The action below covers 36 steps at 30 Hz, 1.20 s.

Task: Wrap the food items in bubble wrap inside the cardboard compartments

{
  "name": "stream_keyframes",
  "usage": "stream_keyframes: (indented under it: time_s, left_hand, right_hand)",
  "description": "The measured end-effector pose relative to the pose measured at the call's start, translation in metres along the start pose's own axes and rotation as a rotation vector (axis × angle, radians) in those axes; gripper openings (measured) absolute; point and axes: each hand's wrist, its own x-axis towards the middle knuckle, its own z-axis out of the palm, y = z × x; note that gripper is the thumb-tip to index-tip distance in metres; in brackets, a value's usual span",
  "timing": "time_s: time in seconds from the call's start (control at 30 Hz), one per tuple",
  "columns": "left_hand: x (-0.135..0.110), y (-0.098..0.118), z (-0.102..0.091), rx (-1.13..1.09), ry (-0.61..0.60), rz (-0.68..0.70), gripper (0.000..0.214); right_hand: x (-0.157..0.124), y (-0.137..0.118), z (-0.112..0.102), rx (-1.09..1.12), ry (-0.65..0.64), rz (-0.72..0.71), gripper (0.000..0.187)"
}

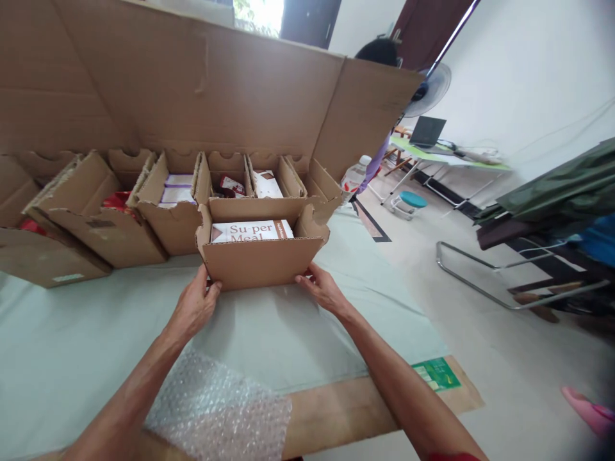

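Observation:
An open cardboard box (262,264) is held between my two hands at the middle of the table. Inside it lies a white and brown packet marked "Su-per Meal" (250,231). My left hand (196,302) grips the box's lower left corner, thumb on the front face. At the lower right corner, my right hand (324,288) has its fingers closed on the edge. Behind stands a row of similar open cardboard boxes; one holds white and purple packs (177,189), another a white packet (268,184).
A tall cardboard panel (216,89) rises behind the row. Bubble wrap (221,410) lies at the table's front edge. To the right of the row stands a clear plastic bottle (355,174). A metal-framed chair (473,278) is on the floor at right.

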Motion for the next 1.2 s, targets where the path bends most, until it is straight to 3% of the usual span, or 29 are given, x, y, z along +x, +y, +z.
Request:
stream_keyframes:
  time_s: [0.33,0.47,0.57,0.7,0.8,0.87,0.93,1.0,1.1,1.2]
  left_hand:
    - [-0.001,-0.003,-0.003,0.008,-0.012,0.005,0.061]
    - [-0.026,-0.020,-0.027,0.099,-0.083,-0.043,0.070]
    - [-0.048,-0.035,-0.053,0.265,-0.116,-0.092,0.069]
    - [-0.056,-0.027,-0.070,0.302,-0.008,-0.097,0.067]
    - [-0.047,0.002,-0.068,0.214,0.158,0.036,0.067]
    - [-0.036,0.023,-0.064,0.150,0.238,0.146,0.066]
    - [-0.025,0.037,-0.059,0.098,0.285,0.216,0.065]
    - [-0.015,0.044,-0.052,0.047,0.322,0.242,0.061]
    - [-0.006,0.044,-0.041,-0.040,0.360,0.230,0.054]
    - [-0.001,0.044,-0.035,-0.079,0.426,0.267,0.056]
  right_hand:
    - [0.003,0.003,0.014,0.029,0.115,0.036,0.041]
    - [-0.026,0.003,0.012,0.028,0.215,0.099,0.045]
    - [-0.052,-0.003,0.011,0.031,0.212,0.103,0.034]
    - [-0.061,-0.035,-0.002,0.014,0.298,-0.009,0.022]
    - [-0.046,-0.078,-0.023,-0.028,0.440,-0.183,0.019]
    - [-0.028,-0.108,-0.040,-0.097,0.462,-0.308,0.017]
    - [-0.003,-0.135,-0.053,-0.200,0.386,-0.402,0.017]
    - [0.027,-0.153,-0.059,-0.324,0.220,-0.444,0.018]
    - [0.076,-0.167,-0.057,-0.537,-0.138,-0.459,0.030]
    - [0.115,-0.175,-0.044,-0.706,-0.491,-0.462,0.060]
